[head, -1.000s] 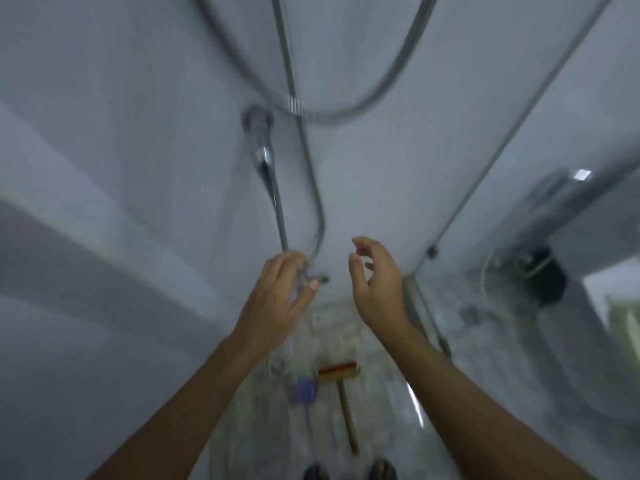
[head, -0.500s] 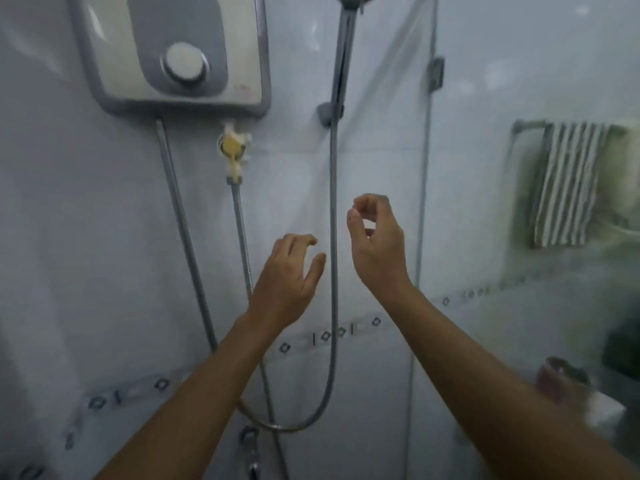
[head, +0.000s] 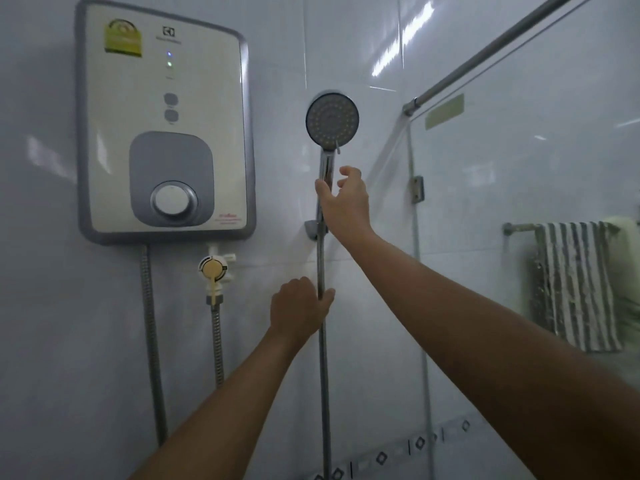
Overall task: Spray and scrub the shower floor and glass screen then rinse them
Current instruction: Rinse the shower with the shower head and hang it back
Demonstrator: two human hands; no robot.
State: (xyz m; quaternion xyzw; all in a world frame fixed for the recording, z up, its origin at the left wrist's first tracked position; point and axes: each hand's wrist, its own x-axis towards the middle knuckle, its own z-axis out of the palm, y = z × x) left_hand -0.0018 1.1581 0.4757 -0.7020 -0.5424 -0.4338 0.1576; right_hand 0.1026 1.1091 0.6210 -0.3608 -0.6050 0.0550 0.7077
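Note:
The round chrome shower head (head: 332,119) hangs in its wall bracket (head: 310,230), face toward me. My right hand (head: 346,206) is raised to its handle: the thumb touches the handle's left side, and the curled fingers stay apart from it on the right. Lower down, my left hand (head: 300,308) grips the metal shower hose (head: 323,375), fingers and thumb wrapped round it. The glass screen (head: 519,271) stands to the right, under a chrome support bar. The shower floor is out of sight.
A white and grey water heater (head: 166,98) with a round dial is mounted on the tiled wall at left. Below it is a yellow stop valve (head: 213,268) with two hoses. Behind the glass hangs a striped towel (head: 575,285).
My view swung up from the floor to the wall. Both hands rose from empty air; the left hand took hold of the hose and the right hand reached the shower head's handle.

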